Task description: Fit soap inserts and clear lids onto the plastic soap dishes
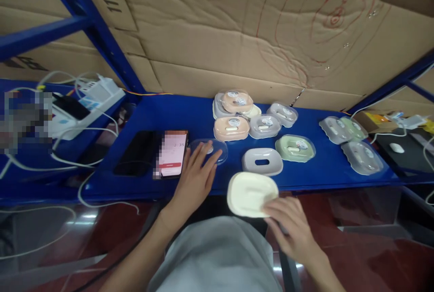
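My right hand [290, 228] grips a cream soap dish part [249, 194] by its right edge, raised in front of the table's front edge. My left hand [200, 170] has its fingers spread over a clear plastic lid [220, 153] with a round label; whether it presses on the lid I cannot tell. Between the hands lies a lavender-grey soap dish [274, 164] with an oval opening in its middle. To its right is a green soap dish [295, 149] under a clear lid. Behind are an orange lidded soap dish [224, 128] and a grey lidded one [264, 130].
A lit phone [172, 154] and a dark phone [135, 153] lie left of my left hand on the blue table [203, 183]. Several more soap dishes [362, 157] sit at the right. Power strips [91, 104] with cables stand at far left. Cardboard [217, 30] walls the back.
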Demonstrator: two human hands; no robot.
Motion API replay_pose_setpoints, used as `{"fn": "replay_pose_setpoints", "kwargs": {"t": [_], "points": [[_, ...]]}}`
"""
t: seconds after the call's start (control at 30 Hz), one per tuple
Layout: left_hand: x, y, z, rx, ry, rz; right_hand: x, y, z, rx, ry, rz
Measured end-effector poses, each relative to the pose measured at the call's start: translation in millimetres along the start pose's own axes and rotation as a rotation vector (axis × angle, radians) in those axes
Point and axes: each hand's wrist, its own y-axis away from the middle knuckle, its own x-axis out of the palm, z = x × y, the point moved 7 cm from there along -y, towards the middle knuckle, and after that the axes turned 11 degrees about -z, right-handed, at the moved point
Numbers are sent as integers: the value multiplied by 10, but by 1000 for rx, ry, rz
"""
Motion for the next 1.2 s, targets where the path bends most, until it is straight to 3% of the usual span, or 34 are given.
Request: {"fn": "replay_pose_setpoints", "kwargs": {"t": [0.1, 0.2, 0.4, 0.5, 0.6, 0.8, 1.03, 1.2], "points": [[-50, 100, -269, 175, 204, 85, 243, -30, 43, -29, -30, 44], [-5, 260, -417, 291, 197, 170, 366, -126, -146, -58, 19, 22], [139, 406, -340, 299, 112, 166, 318, -281, -891, 114, 275, -36], [153, 386, -340, 286, 88, 157, 220, -361, -1035, 171, 253, -117], [135, 363, -342, 258, 79, 129, 125, -413, -976, 198, 108, -163], [59, 333, -186, 153, 33, 27, 261, -389, -506, 52, -68, 51], [71, 283, -131, 155, 12, 77, 502, -363, -264, -116, 68, 68], [12, 222, 42, 117, 0, 142, 528, -314, -291, -108, 113, 54]]}}
